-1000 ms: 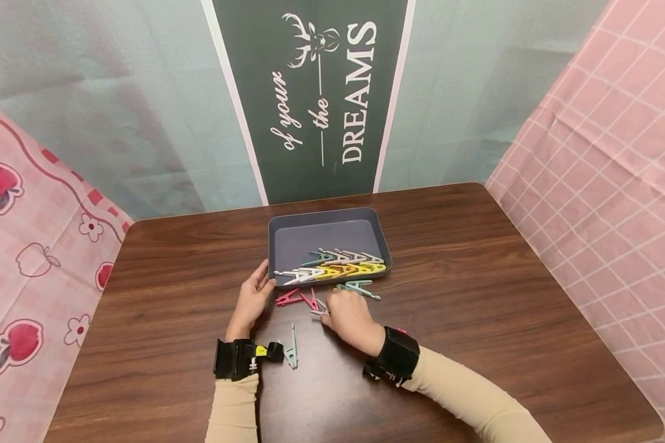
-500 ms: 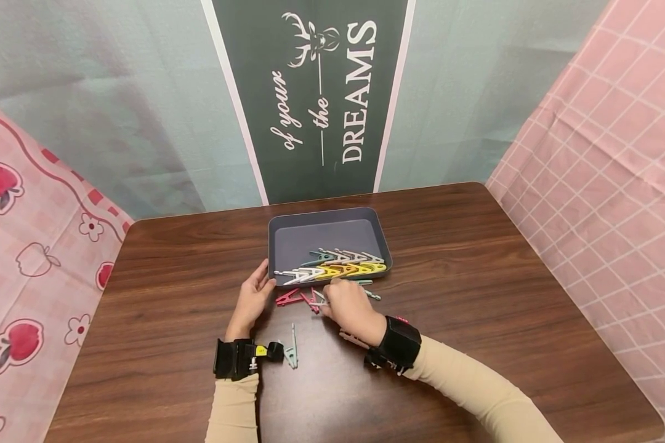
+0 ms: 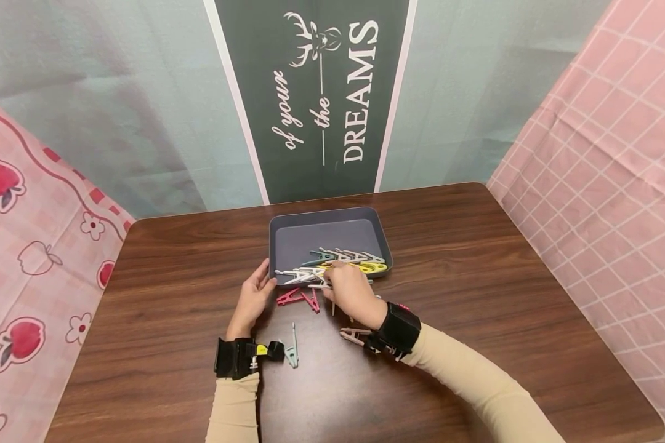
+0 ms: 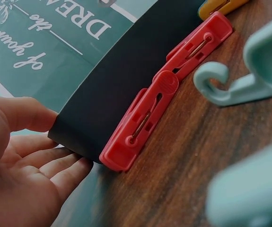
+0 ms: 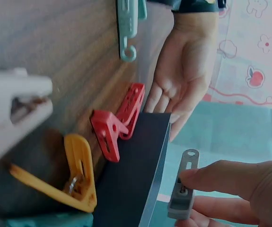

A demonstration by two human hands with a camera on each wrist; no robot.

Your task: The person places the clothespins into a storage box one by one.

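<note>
A shallow dark grey tray (image 3: 327,237) holds rows of clothespins along its front side. My left hand (image 3: 253,295) rests against its front left corner; in the left wrist view the fingers lie fairly straight, touching the corner. Over the tray's front edge, my right hand (image 3: 356,294) pinches a grey clothespin (image 5: 183,187) between thumb and fingers. Two red clothespins (image 4: 147,120) lie against the outside of the front wall. Near them lies an orange-yellow clothespin (image 5: 81,175), mostly hidden by my right hand in the head view.
A mint clothespin (image 3: 292,354) lies on the brown table (image 3: 449,271) beside my left wrist. A pale pinkish clothespin (image 3: 356,335) lies under my right wrist. Patterned cloths hang at the sides, and a green banner (image 3: 321,178) hangs behind the table.
My right hand has picked up the grey clothespin from beside the red ones and moved it forward to the tray's front edge. The left hand stays in place.
</note>
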